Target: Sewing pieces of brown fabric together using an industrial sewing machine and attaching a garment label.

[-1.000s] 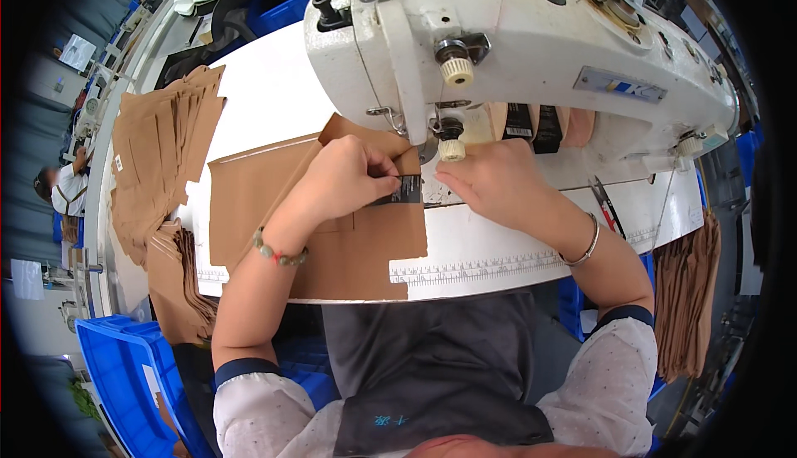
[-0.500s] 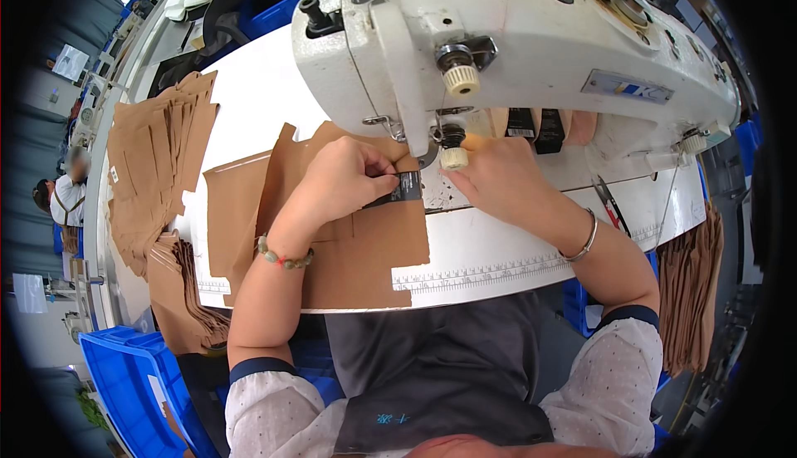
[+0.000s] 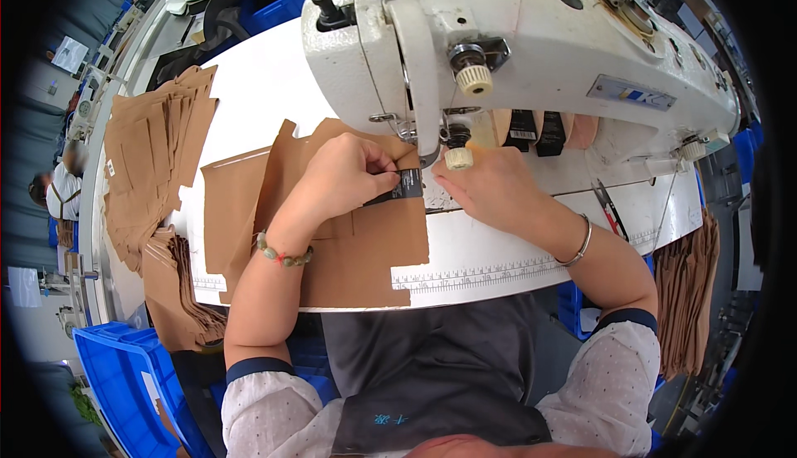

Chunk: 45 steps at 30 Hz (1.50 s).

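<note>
At a white sewing machine (image 3: 523, 51), my left hand (image 3: 349, 176) pinches the brown fabric panel (image 3: 332, 263), its fingers curled beside a dark label (image 3: 403, 184) that lies on the fabric just left of the presser foot area. My right hand (image 3: 490, 188) is at the right of the needle area with curled fingertips drawn together, partly behind a cream knob (image 3: 459, 158); what they hold, if anything, is hidden. An upper layer of the panel stands creased under my left forearm. Black-handled, red-edged scissors (image 3: 613, 213) lie to the right of my right hand.
Brown cut pieces (image 3: 154, 142) are piled at left, more (image 3: 685, 292) hang at right. A blue bin (image 3: 120, 383) stands lower left, another (image 3: 274, 1) behind. Labelled strips (image 3: 550, 132) lie under the machine arm. A co-worker (image 3: 62, 192) sits far left.
Compared with a second ago, the upper fabric layer has shifted and folded up more at the left of my left hand. Both hands stay near the needle, moving only slightly.
</note>
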Motion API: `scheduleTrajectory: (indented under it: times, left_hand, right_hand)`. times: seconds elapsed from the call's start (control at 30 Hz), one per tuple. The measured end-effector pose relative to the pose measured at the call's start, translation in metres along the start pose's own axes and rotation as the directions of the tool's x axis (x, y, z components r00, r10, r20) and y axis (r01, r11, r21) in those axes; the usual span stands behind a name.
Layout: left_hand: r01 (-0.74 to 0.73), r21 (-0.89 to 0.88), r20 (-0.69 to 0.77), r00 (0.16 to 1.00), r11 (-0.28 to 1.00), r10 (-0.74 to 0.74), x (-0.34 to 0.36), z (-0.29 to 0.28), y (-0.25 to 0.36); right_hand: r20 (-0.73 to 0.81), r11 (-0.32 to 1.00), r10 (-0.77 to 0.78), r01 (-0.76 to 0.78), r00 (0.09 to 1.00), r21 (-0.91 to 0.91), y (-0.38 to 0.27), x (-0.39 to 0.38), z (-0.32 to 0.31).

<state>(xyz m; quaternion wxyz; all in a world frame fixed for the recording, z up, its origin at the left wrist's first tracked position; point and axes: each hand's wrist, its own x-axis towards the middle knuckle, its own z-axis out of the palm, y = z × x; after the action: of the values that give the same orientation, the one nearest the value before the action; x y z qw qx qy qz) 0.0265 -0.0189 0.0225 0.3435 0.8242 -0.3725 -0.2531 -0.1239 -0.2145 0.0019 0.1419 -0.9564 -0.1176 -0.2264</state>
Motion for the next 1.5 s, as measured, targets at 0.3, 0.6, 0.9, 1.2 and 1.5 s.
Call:
scheduleTrajectory:
  times: [0.3, 0.6, 0.9, 1.2, 1.5]
  left_hand:
    - [-0.006, 0.010, -0.012, 1.000, 1.000, 0.006, 0.000, 0.001, 0.000]
    - [-0.026, 0.029, -0.019, 0.999, 0.999, 0.026, 0.000, 0.001, 0.001]
    - [0.003, 0.393, -0.311, 0.942, 0.919, 0.130, -0.012, -0.039, 0.003]
    - [0.277, 0.440, -0.248, 0.952, 0.855, -0.181, -0.013, -0.076, 0.001]
    - [-0.166, 0.265, -0.403, 0.876, 0.950, 0.265, -0.041, -0.048, 0.035]
  right_hand:
    - [0.042, 0.999, -0.019, 0.016, 0.999, 0.052, 0.000, -0.002, 0.003]
    - [0.089, 0.983, -0.178, 0.172, 0.980, 0.062, -0.009, -0.002, 0.001]
    - [0.090, 0.984, -0.173, 0.169, 0.981, 0.046, -0.012, -0.001, 0.002]
    - [0.093, 0.982, -0.184, 0.180, 0.979, 0.051, -0.013, -0.002, 0.001]
    - [0.133, 0.985, -0.170, 0.165, 0.976, 0.046, -0.015, -0.001, 0.000]
